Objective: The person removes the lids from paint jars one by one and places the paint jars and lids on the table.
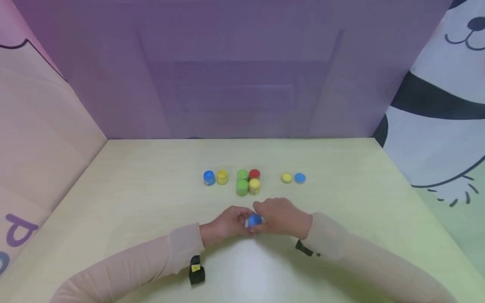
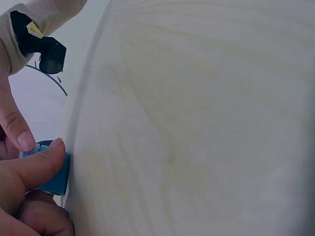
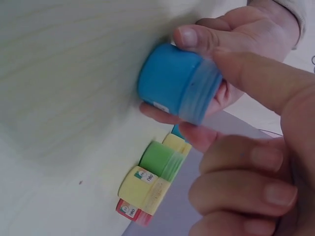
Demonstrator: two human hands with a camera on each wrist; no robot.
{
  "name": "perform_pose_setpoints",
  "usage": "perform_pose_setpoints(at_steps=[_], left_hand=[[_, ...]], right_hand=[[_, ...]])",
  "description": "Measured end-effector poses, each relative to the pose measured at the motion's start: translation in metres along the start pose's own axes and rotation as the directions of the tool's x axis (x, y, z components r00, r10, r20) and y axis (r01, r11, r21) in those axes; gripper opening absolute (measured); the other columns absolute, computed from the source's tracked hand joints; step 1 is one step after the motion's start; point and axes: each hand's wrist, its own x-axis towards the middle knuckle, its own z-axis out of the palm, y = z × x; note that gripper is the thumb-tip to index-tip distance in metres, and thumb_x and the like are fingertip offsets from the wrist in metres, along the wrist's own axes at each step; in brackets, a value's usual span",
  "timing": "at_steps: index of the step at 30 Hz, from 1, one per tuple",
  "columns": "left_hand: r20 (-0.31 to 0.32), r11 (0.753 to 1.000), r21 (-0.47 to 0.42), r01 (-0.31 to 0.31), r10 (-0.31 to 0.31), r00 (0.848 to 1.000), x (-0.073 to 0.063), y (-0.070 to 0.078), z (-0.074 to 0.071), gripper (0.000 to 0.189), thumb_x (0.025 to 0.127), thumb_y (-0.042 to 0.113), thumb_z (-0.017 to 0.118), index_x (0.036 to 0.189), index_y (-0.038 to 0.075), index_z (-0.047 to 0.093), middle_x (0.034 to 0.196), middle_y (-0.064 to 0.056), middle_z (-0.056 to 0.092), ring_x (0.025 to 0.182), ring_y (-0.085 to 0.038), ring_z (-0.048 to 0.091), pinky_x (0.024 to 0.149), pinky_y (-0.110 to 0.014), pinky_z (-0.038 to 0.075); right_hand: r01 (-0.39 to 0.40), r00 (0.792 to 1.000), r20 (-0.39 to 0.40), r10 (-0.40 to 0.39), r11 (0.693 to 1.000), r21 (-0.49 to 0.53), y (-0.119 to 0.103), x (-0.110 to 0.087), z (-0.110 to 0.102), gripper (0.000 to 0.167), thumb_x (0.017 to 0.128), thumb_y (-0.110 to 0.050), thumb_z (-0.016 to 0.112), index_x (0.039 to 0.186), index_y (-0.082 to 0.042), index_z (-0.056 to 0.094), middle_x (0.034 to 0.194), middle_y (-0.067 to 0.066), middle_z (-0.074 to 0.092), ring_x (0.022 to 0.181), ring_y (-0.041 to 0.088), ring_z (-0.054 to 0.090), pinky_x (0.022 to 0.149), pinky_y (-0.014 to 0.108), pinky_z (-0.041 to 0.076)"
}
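A small blue tub (image 1: 255, 220) is held low over the table between my two hands. In the right wrist view the tub (image 3: 165, 81) lies tilted on its side, its paler ridged lid toward my right hand. My left hand (image 1: 229, 222) grips the tub's body, thumb on one side and fingers on the other. With thumb and index finger, my right hand (image 1: 282, 216) pinches the lid edge; its other fingers are curled. The left wrist view shows only a part of the tub (image 2: 56, 177) behind a thumb.
Beyond the hands stand two green tubs (image 1: 242, 187), a red tub (image 1: 254, 174) and a yellow tub (image 1: 254, 187), grouped together. To their left are a lidless blue tub (image 1: 209, 178) and a lidless yellow tub (image 1: 222, 177). A yellow lid (image 1: 286, 178) and a blue lid (image 1: 300, 178) lie right.
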Motion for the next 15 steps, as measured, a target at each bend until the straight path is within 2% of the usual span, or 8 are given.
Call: perform_pose_setpoints(at_steps=[3, 5, 7, 9, 11, 15], left_hand=[[0.009, 1.0, -0.008, 0.006, -0.006, 1.0, -0.0003, 0.0003, -0.0004, 0.04, 0.077, 0.01, 0.076, 0.115, 0.013, 0.066, 0.08, 0.002, 0.053, 0.076, -0.013, 0.043, 0.066, -0.023, 0.035], [0.013, 1.0, -0.006, 0.008, -0.008, 1.0, -0.0006, 0.0005, -0.0006, 0.045, 0.076, 0.011, 0.077, 0.119, 0.015, 0.065, 0.078, 0.002, 0.049, 0.076, -0.014, 0.042, 0.065, -0.023, 0.034], [0.019, 1.0, -0.004, 0.003, -0.003, 1.0, -0.001, 0.0008, -0.0008, 0.049, 0.076, 0.011, 0.077, 0.122, 0.017, 0.063, 0.076, 0.002, 0.046, 0.076, -0.014, 0.041, 0.065, -0.024, 0.033], [0.021, 1.0, -0.01, 0.002, -0.002, 1.0, -0.0008, 0.0008, -0.0011, 0.048, 0.076, 0.011, 0.077, 0.122, 0.017, 0.063, 0.074, 0.001, 0.044, 0.074, -0.015, 0.041, 0.064, -0.023, 0.032], [0.015, 1.0, -0.008, -0.002, 0.002, 1.0, -0.0007, 0.0007, -0.0012, 0.043, 0.077, 0.01, 0.076, 0.118, 0.014, 0.065, 0.074, 0.002, 0.046, 0.072, -0.014, 0.041, 0.063, -0.023, 0.033], [-0.006, 1.0, -0.008, -0.002, 0.002, 1.0, -0.0014, 0.0006, -0.0002, 0.034, 0.078, 0.008, 0.075, 0.111, 0.009, 0.067, 0.086, 0.002, 0.062, 0.079, -0.011, 0.051, 0.073, -0.023, 0.043]], right_hand=[[0.057, 0.998, -0.001, -0.057, 0.998, 0.019, 0.003, -0.0011, -0.0018, 0.028, 0.082, -0.035, 0.072, 0.088, -0.014, 0.054, 0.067, -0.006, 0.051, 0.06, 0.011, 0.043, 0.055, 0.022, 0.036], [0.1, 0.995, -0.002, -0.1, 0.995, 0.025, 0.0056, -0.0019, -0.0029, 0.025, 0.082, -0.029, 0.072, 0.097, -0.014, 0.059, 0.076, -0.005, 0.06, 0.067, 0.011, 0.051, 0.061, 0.024, 0.043], [0.125, 0.992, -0.001, -0.125, 0.991, 0.036, 0.0079, -0.0024, -0.0032, 0.028, 0.083, -0.026, 0.072, 0.107, -0.015, 0.061, 0.086, -0.005, 0.067, 0.075, 0.011, 0.058, 0.068, 0.026, 0.047], [0.128, 0.992, -0.008, -0.128, 0.991, 0.044, 0.0094, -0.0028, -0.0028, 0.032, 0.083, -0.026, 0.072, 0.112, -0.016, 0.061, 0.091, -0.004, 0.069, 0.077, 0.01, 0.059, 0.07, 0.026, 0.048], [0.111, 0.994, -0.027, -0.11, 0.992, 0.057, 0.0095, -0.003, -0.0013, 0.031, 0.083, -0.031, 0.071, 0.108, -0.015, 0.061, 0.081, -0.004, 0.066, 0.068, 0.008, 0.055, 0.062, 0.024, 0.046], [0.037, 0.996, -0.084, -0.032, 0.998, 0.055, 0.0054, -0.0032, 0.0033, 0.037, 0.082, -0.046, 0.068, 0.086, -0.012, 0.054, 0.059, -0.007, 0.042, 0.051, 0.007, 0.034, 0.046, 0.02, 0.028]])
